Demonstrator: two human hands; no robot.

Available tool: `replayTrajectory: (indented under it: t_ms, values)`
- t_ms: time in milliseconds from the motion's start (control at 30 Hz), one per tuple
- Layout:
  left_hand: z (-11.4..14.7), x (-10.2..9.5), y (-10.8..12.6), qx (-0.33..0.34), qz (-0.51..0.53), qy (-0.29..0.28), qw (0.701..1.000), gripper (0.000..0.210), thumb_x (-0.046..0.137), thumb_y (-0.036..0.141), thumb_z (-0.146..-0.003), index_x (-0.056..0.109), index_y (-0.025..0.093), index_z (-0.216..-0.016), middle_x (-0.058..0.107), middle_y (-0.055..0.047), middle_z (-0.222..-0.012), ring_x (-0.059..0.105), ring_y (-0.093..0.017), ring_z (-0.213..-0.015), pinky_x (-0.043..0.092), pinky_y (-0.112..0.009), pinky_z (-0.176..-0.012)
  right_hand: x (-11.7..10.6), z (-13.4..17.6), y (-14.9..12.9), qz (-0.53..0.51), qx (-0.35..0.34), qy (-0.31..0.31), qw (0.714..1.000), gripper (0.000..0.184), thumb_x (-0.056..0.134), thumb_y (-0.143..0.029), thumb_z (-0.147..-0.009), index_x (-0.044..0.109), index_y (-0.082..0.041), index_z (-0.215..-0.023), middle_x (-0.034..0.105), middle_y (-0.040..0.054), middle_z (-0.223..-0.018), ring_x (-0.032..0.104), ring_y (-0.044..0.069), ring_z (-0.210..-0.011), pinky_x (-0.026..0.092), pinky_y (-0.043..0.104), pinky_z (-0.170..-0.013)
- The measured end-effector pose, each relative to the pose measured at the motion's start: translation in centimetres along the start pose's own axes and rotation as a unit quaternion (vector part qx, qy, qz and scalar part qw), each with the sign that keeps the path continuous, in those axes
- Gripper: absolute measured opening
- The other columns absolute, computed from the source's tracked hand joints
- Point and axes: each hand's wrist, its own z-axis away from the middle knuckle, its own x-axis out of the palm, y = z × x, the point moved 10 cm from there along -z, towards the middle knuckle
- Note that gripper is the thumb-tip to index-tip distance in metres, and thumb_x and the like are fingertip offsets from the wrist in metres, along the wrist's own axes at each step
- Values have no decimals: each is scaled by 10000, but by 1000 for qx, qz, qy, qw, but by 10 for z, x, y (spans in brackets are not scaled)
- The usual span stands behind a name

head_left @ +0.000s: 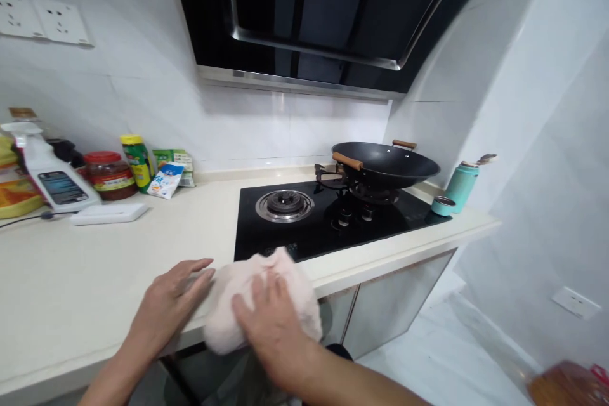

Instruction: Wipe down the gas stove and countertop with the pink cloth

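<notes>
A pale pink cloth (228,327) lies bunched at the counter's front edge, partly hanging over it and covering the front left corner of the black gas hob (314,238). My right hand (273,323) grips it from above, fingers pressed into the folds and thumb to the left. Just left of the cloth, my left hand (174,298) rests at the counter edge with thumb and fingers apart. Nothing is in it, and its fingertips come close to the cloth. The hob's left burner (285,203) is uncovered, while a black wok (387,165) with wooden handles sits over the right one.
On the left stand a spray bottle (59,174), a red-lidded jar (111,177), a yellow-capped container (137,162) and seasoning packets (166,179), with a white flat box (109,214) in front. A teal flask (462,187) and its cup (443,205) are right. Overhead hangs the range hood (304,19).
</notes>
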Motion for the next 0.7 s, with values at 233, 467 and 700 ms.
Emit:
replayTrajectory:
  t_ms: [233, 467, 700]
  values:
    - [2, 13, -43, -79, 22, -41, 996, 538, 545, 661, -821, 763, 258, -1103, 777, -64, -1206, 726, -288, -1134, 579, -408, -1013, -32, -13, -43, 39, -153, 158, 975, 395, 438, -307, -1039, 444, -251, -1431, 601, 127, -1329, 601, 308, -1183, 509, 490, -984]
    - [-2, 26, -48, -27, -81, -67, 994, 542, 562, 713, -755, 808, 330, -1048, 793, -16, -1172, 731, -303, -1108, 552, -459, -1057, -33, 46, 81, -43, -67, 82, 993, 736, 783, -387, -825, 451, -270, -1471, 570, 160, -1391, 509, 348, -1303, 448, 543, -1059]
    - [-2, 33, -61, -43, -106, -86, 990, 558, 555, 755, -723, 809, 376, -1044, 785, 10, -1197, 714, -320, -1141, 534, -528, -1067, -18, 132, 244, -25, 73, 6, 997, 819, 888, -383, -695, 563, -252, -1436, 523, 198, -1492, 456, 401, -1385, 346, 621, -1120]
